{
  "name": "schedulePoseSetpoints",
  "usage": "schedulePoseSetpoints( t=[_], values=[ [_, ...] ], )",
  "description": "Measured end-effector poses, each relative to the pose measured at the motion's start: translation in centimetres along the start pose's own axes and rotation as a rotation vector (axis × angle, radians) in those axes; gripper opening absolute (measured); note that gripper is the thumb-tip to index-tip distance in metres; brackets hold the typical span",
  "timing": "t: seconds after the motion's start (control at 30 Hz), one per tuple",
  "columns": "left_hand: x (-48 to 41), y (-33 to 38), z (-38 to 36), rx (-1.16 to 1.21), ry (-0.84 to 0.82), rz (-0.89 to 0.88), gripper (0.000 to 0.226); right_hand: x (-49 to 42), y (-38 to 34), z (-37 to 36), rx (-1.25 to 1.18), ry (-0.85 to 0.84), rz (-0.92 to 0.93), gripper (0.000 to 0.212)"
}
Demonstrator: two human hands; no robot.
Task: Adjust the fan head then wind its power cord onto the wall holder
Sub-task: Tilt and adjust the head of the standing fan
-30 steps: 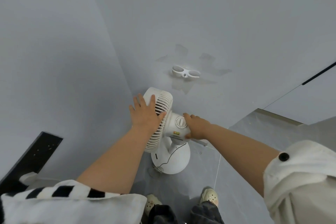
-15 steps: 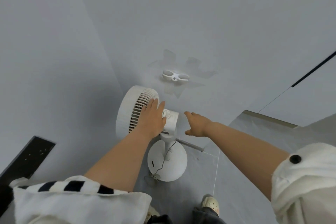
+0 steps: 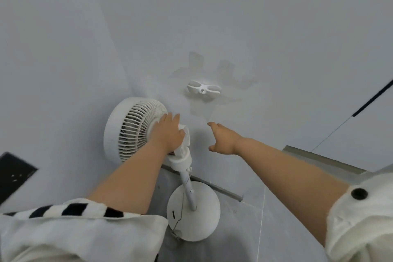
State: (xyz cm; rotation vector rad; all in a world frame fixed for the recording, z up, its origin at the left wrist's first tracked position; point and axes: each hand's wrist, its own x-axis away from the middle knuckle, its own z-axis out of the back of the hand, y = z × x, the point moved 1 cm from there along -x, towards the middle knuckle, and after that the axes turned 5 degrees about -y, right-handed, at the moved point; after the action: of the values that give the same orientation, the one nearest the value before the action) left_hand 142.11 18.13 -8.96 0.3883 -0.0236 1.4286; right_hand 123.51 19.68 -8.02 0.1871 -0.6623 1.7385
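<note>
A white pedestal fan stands in the room's corner, its round head [image 3: 127, 127] turned toward the left wall. My left hand [image 3: 167, 134] lies on the back of the head over the motor housing, fingers curved against the grille. My right hand [image 3: 223, 140] hovers in the air to the right of the fan, fingers loose and touching nothing. A thin power cord [image 3: 180, 212] runs down the pole to the round base [image 3: 204, 221]. The white two-lobed wall holder [image 3: 204, 88] is fixed to the wall above, with no cord on it.
Grey walls meet in a corner behind the fan. A black panel [image 3: 12, 173] sits low on the left wall. A grey skirting strip [image 3: 221, 189] runs along the tiled floor behind the base. A dark door seam [image 3: 372, 98] crosses the right wall.
The fan head has swung left to face the left wall under my left hand. My right hand has let go of the motor housing and drawn off to the right.
</note>
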Motion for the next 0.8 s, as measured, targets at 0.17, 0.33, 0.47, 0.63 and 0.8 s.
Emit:
schedulePoseSetpoints(
  t=[0.17, 0.33, 0.47, 0.63, 0.8],
  values=[
    [-0.3, -1.8, -2.4, 0.178, 0.145, 0.064, 0.043, -2.4, -0.1, -1.6, 0.009, 0.072, 0.031, 0.081],
    [1.0, -2.0, -4.2, 0.094, 0.327, 0.001, 0.041, -2.8, 0.6, -4.2, 0.003, 0.169, 0.022, 0.076],
    [2.9, -0.8, -5.5, 0.171, 0.33, -0.151, 0.048, -1.4, 1.5, -6.6, -0.044, 0.224, 0.003, 0.075],
    [6.1, 2.3, -6.3, 0.406, 0.233, -0.255, 0.066, 1.3, 1.6, -7.7, -0.286, 0.209, 0.042, 0.087],
    [7.1, 4.5, -6.3, 0.45, 0.156, -0.284, 0.071, 3.2, 1.5, -6.9, -0.266, 0.101, 0.045, 0.089]
  ],
)
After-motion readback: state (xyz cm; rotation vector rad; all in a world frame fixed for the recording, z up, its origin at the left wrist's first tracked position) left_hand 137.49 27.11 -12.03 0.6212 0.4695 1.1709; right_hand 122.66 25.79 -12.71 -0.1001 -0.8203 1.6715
